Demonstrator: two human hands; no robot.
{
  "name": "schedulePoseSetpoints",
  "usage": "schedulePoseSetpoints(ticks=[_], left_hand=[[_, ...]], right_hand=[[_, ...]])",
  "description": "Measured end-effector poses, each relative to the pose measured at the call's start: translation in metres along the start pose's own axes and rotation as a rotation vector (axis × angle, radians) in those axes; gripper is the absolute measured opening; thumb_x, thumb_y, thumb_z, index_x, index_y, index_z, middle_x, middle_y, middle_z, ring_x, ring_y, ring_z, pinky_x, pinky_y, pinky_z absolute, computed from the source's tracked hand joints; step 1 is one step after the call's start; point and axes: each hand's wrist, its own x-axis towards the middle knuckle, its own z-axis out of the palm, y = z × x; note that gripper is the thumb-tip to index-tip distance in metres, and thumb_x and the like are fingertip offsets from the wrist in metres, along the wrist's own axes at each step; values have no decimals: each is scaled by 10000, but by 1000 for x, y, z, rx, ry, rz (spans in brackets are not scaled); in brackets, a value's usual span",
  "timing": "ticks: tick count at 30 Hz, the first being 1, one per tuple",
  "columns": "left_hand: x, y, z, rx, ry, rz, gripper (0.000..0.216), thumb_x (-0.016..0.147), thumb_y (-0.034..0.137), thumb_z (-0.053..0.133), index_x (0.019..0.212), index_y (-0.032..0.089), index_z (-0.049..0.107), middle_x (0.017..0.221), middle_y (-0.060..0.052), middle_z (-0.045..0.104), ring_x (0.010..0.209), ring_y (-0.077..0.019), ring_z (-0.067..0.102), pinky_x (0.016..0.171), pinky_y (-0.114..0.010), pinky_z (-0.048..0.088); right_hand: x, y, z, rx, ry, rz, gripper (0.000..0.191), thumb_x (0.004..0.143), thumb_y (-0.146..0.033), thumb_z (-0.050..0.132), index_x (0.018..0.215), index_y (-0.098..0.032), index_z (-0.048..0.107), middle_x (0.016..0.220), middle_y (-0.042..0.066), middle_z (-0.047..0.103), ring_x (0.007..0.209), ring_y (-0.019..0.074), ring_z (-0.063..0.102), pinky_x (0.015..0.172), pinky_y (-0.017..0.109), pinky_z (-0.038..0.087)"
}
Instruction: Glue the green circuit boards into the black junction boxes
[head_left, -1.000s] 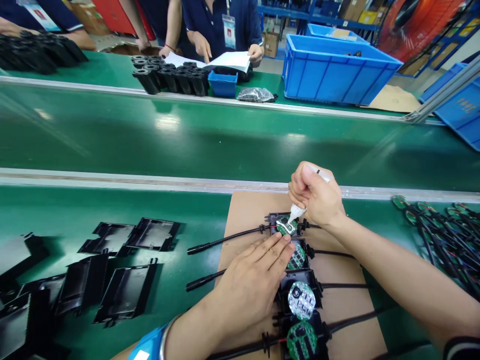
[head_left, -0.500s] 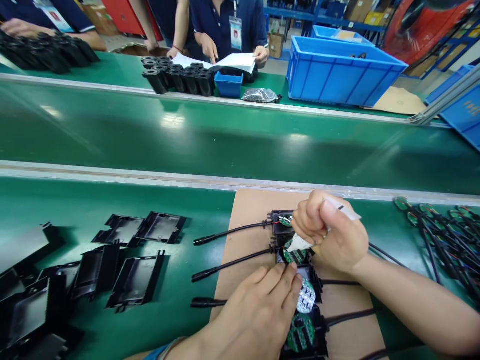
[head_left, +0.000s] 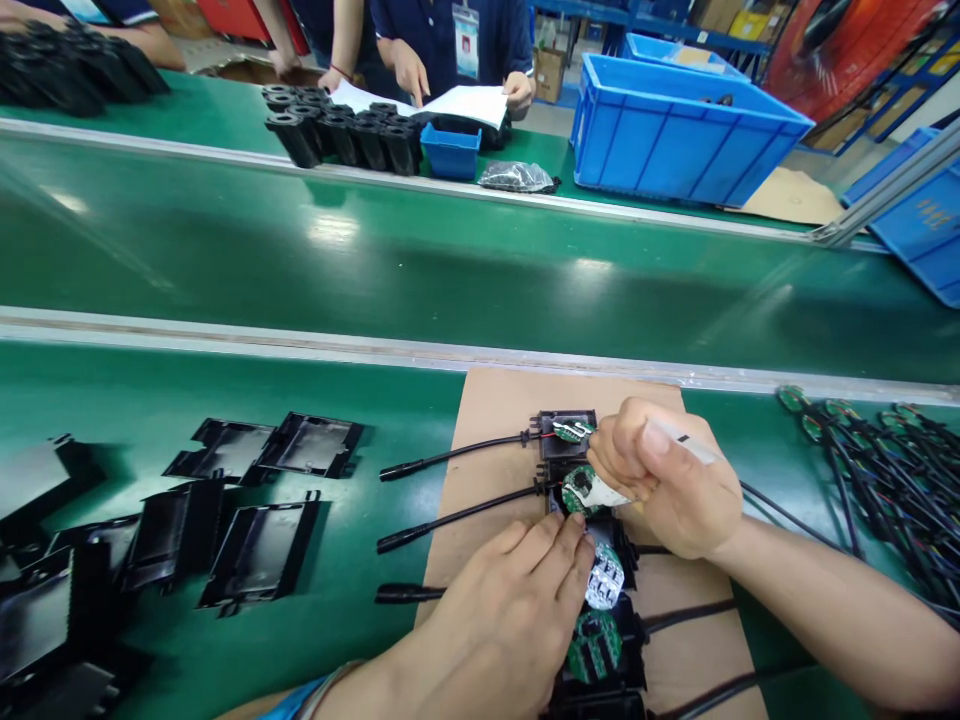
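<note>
My right hand (head_left: 664, 478) is closed around a white squeeze tube (head_left: 701, 447), and the tube's pale nozzle (head_left: 604, 493) points down at a round green circuit board (head_left: 576, 488) in a black plastic case. My left hand (head_left: 517, 590) lies flat with fingers stretched out, fingertips at the near edge of that board. Just right of those fingers is a round board coated in shiny white (head_left: 604, 578). Nearer to me another green board (head_left: 595, 645) sits in its case. At the far end of the row, a case (head_left: 559, 445) holds a board with white material on it.
The cases stand on a brown cardboard sheet (head_left: 491, 420). Empty black housings (head_left: 259, 555) lie on the left, wired boards (head_left: 847, 470) on the right. Across the green conveyor (head_left: 450, 270) are black parts (head_left: 341, 130), a blue bin (head_left: 682, 135) and people with papers.
The nozzle has moved slightly left over the same green board, my right hand still gripping the tube. My left hand stays in nearly the same place; the whole view has shifted a little.
</note>
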Motion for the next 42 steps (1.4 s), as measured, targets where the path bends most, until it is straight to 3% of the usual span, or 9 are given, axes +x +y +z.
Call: schedulePoseSetpoints(ticks=[11,21,26,31,34,42], left_hand=[[3,-1,-3,1,-3,-5,433,910,281,434,1263,69,566,1300,-111,606,1145,-247,560,973,-345,387],[0,-1,-2,-22,-46,-1,468,892,274,428,1294,57,530,1336,-132,574,1168,-259,558,969,-364,410],[2,2,-11,-14,-64,-3,475,879,256,452,1300,49,525,1333,-141,573,1176,-261,548,985,-363,413],[-7,27,-20,0,13,53,362,900,215,420,1174,92,622,1210,-110,659,918,-209,610,785,-313,471],[-18,42,-15,21,7,51,357,920,201,399,1181,96,619,1227,-119,649,779,-182,577,664,-292,446],[-31,49,-6,27,-142,29,453,909,227,424,1323,62,510,1371,-167,531,810,-192,542,670,-302,429]], right_hand=[[-4,-4,-10,-27,48,-2,395,875,-395,585,581,-184,429,500,-54,300,420,71,248,402,246,171],[7,5,-12,4,26,-110,370,883,-362,565,590,-183,428,502,-52,307,421,72,265,402,246,181],[0,-3,-17,3,48,-138,352,878,-351,570,596,-180,449,500,-48,316,423,78,284,412,255,198],[-28,-25,-12,90,17,-39,340,904,-371,527,629,-186,450,519,-49,311,435,83,287,429,256,243],[-39,-23,-2,131,-35,32,351,912,-373,513,627,-187,426,519,-51,303,437,82,275,423,250,229],[-37,6,16,184,-39,18,347,896,-332,527,607,-183,406,506,-67,273,410,61,207,375,216,156]])
